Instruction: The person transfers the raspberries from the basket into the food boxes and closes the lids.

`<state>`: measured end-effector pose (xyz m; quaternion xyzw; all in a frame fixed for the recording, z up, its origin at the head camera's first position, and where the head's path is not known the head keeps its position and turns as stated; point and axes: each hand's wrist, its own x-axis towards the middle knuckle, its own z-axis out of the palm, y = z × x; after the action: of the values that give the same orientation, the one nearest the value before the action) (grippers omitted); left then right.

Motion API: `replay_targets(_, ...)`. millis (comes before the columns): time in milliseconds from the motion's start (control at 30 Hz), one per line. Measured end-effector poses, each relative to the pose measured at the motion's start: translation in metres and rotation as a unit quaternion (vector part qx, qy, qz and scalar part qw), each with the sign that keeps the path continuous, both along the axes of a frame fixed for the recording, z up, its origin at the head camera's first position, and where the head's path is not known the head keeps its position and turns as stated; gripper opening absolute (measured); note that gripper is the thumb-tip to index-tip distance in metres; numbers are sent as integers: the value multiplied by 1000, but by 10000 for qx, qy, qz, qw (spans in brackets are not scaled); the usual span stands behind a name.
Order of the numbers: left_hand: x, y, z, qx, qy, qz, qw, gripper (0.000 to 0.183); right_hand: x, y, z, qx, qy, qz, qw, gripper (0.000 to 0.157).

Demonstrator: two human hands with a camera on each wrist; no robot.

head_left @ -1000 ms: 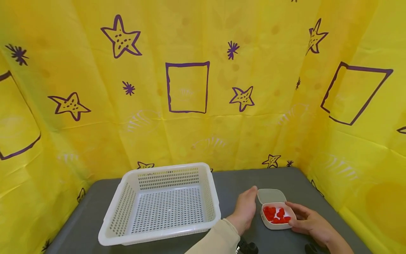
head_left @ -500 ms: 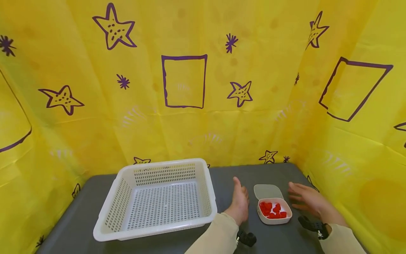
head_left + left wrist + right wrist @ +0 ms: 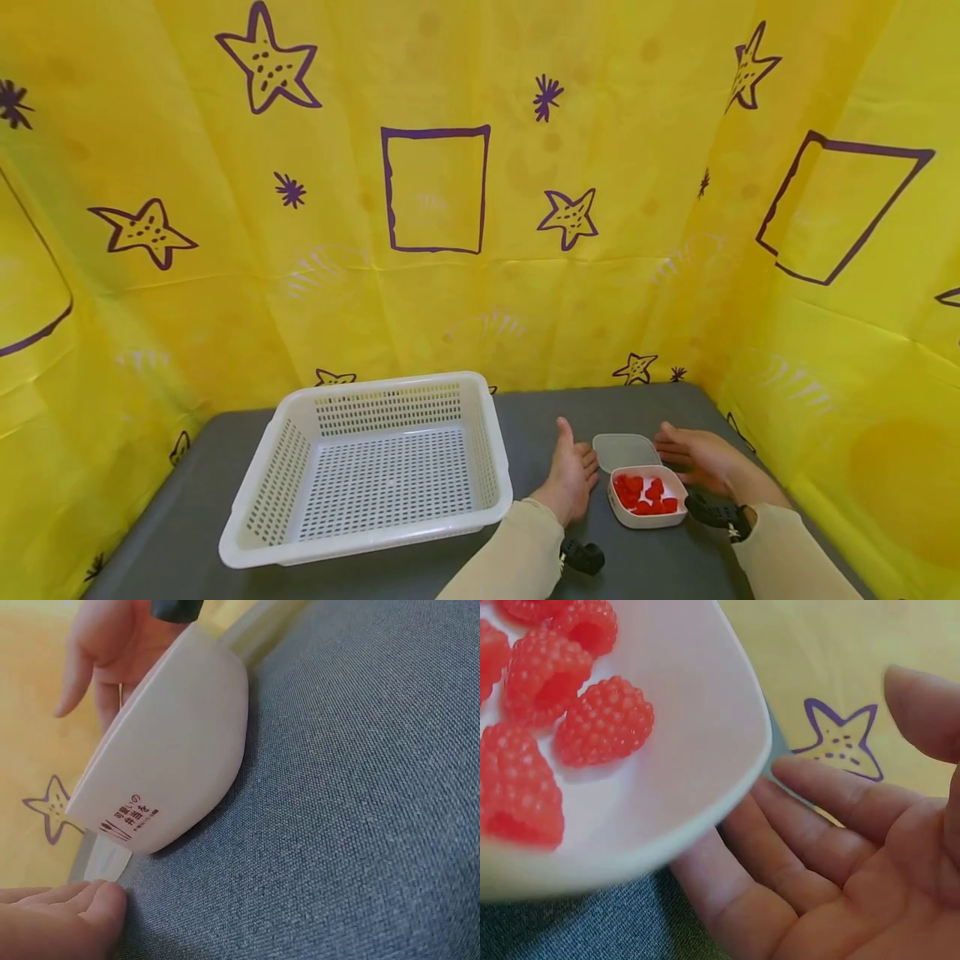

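A small pinkish-white lunch box (image 3: 649, 522) stands on the table at the right of the head view, several red raspberries (image 3: 632, 487) inside. Its pale lid (image 3: 625, 452) lies at the far side. My left hand (image 3: 574, 473) is left of the box, thumb up, fingers extended towards the lid. On the other side my right hand (image 3: 703, 460) has loosely straight fingers close to the lid's right edge. In the right wrist view the box rim overlaps the fingertips (image 3: 705, 862), and the raspberries (image 3: 606, 720) look hollow. The left wrist view shows dark print on the box wall (image 3: 172, 742).
A large white plastic basket (image 3: 495, 467) with slotted walls stands left of my left hand on the grey cloth-covered table (image 3: 555, 408). Yellow curtains (image 3: 450, 333) with purple stars close in the back and sides. Dark straps (image 3: 581, 557) sit at both wrists.
My right hand has let go of the box's right side, moved away, then come back in beside the lid. My left hand has moved left, then its fingers have spread towards the lid.
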<state>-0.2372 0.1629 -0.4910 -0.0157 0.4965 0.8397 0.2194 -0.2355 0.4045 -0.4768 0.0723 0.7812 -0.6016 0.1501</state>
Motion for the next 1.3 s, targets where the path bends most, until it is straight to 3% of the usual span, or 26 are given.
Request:
replay_targets(133, 0, 1, 3, 74, 41, 82, 9999, 110, 0, 2, 0, 47, 50, -26, 10000, 66)
replay_targets(300, 3, 4, 14, 69, 441, 311, 9985, 98, -1, 1, 6, -69, 381, -35, 9992, 59)
replay_targets(467, 3, 10, 27, -195, 814, 545, 9950, 76, -3, -3, 17, 673, 992, -270, 9924, 50)
replay_targets(567, 5, 11, 35, -581, 745, 673, 9933, 57, -3, -4, 23, 1107, 1330, -417, 9840, 43)
replay_targets(667, 7, 11, 41, -903, 445, 777, 9919, 43, -1, -6, 27, 1337, 1578, -444, 9774, 35)
replay_targets(767, 9, 10, 44, -996, 72, 827, 9916, 48, 5, -11, 32, 1815, 1890, -383, 9643, 29)
replay_targets(867, 11, 8, 44, -1002, -151, 810, 9915, 61, 11, -16, 36, 2438, 2224, -412, 9431, 23)
replay_targets(1033, 11, 8, 44, -936, -89, 794, 9924, 56, 19, -24, 41, 2972, 2622, -528, 9166, 18)
replay_targets(1200, 11, 10, 42, -897, -18, 775, 9929, 43, 27, -30, 43, 3121, 2917, -676, 9016, 13)
replay_targets(1300, 11, 10, 41, -1005, 92, 781, 9918, 38, 29, -30, 42, 3026, 3012, -672, 9018, 10)
